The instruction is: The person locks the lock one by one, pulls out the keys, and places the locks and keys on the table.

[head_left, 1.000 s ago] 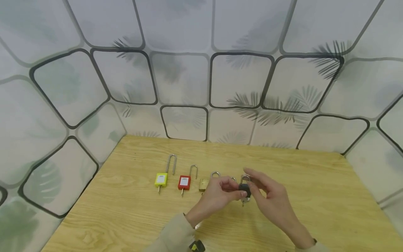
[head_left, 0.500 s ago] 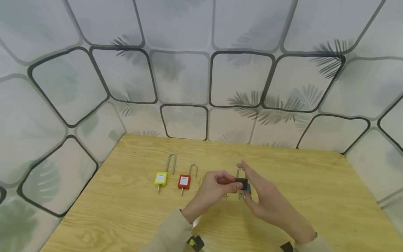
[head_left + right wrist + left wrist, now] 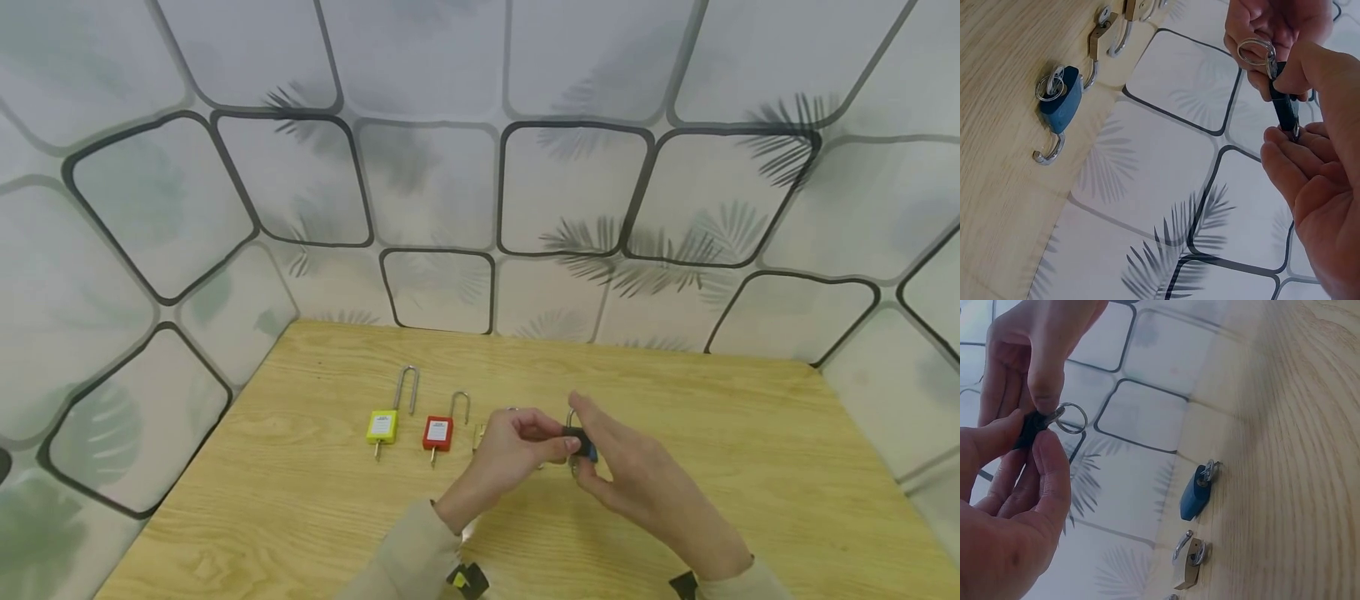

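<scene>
A black padlock (image 3: 576, 437) is held up off the table between both hands. My left hand (image 3: 504, 457) pinches its body between thumb and fingers. From the other side my right hand (image 3: 637, 475) spans it, thumb at the keyed end and fingertips at the metal shackle (image 3: 1296, 131). That shackle is mostly covered by the right fingers. From the keyed end hangs a key with a ring (image 3: 1072, 419). Below the hands, a blue padlock (image 3: 1061, 103) lies on the table with its shackle swung out and a key with rings in it.
On the wooden table (image 3: 300, 500), a yellow padlock (image 3: 382, 427) and a red padlock (image 3: 438, 433) lie at the left with raised shackles and keys. Brass padlocks (image 3: 1102, 36) sit in the same row, partly behind my left hand. A patterned curtain (image 3: 435, 183) surrounds the table.
Both hands have shifted slightly left with the black padlock, uncovering part of the blue one. My right thumb has dropped to the keyed end, and the right fingers have come over the shackle.
</scene>
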`<state>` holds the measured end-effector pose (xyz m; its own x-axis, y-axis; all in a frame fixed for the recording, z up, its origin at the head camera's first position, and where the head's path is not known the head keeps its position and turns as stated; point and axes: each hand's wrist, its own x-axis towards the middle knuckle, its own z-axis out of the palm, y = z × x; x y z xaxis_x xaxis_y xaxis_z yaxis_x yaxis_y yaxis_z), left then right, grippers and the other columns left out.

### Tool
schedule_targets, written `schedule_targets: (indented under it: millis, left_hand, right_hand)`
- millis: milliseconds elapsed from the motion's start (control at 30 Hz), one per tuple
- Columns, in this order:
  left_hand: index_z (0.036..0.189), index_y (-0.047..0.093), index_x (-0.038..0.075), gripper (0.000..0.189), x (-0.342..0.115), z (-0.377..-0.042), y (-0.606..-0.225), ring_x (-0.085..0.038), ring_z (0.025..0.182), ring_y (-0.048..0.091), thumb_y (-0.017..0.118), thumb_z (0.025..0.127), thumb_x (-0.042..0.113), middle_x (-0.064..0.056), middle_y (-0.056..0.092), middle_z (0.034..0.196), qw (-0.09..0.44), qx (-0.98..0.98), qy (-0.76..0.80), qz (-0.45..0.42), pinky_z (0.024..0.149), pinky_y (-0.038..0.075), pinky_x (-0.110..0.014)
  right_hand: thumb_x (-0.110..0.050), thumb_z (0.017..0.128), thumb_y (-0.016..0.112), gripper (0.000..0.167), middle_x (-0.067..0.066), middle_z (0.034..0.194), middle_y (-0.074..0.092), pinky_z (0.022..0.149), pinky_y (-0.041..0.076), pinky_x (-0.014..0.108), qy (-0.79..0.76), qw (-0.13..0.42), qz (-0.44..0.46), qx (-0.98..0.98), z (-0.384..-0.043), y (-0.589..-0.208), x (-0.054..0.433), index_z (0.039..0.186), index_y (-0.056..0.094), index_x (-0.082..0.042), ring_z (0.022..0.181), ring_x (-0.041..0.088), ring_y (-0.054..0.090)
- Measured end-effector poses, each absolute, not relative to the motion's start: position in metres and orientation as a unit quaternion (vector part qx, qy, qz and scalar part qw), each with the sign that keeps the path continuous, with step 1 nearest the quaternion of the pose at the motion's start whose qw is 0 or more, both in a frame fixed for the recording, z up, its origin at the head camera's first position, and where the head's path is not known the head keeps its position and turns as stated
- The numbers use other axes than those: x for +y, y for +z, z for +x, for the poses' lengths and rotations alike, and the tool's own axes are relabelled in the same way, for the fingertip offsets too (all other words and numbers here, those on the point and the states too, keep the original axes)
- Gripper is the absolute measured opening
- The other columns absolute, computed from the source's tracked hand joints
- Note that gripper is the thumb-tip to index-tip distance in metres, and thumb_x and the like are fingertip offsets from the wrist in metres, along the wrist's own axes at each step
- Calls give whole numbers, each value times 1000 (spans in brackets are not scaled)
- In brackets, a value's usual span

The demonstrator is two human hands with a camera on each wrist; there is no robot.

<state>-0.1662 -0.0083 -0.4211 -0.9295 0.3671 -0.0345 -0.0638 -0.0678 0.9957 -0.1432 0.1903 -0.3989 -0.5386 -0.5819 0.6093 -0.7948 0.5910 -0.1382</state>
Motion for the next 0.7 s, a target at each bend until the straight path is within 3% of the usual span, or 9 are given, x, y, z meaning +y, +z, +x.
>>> schedule_targets:
  millis: [167, 433, 700]
  left_hand:
    - [99, 72, -5, 17, -9, -165, -421, -12, 80, 75, 79, 89, 7, -18, 78, 98, 154, 664, 724, 109, 79, 62, -29]
    - [100, 71, -7, 18, -9, -164, -424, -11, 78, 74, 79, 88, 4, -20, 78, 97, 160, 653, 733, 105, 78, 62, -29]
    - [100, 70, -10, 18, -7, -166, -428, -9, 76, 73, 78, 87, 0, -22, 77, 97, 159, 647, 738, 109, 75, 62, -27]
  right_hand:
    - [1, 69, 70, 70, 20, 122, 71, 64, 58, 19, 178, 288, 400, -852, -143, -400, 187, 138, 55, 7, 87, 18, 75]
    - [2, 63, 73, 72, 25, 120, 72, 64, 58, 21, 139, 311, 401, -851, -142, -402, 184, 133, 57, 9, 87, 22, 76]
    - [1, 65, 72, 64, 12, 115, 70, 52, 44, 7, 125, 314, 404, -850, -141, -403, 184, 127, 59, 3, 70, 4, 59]
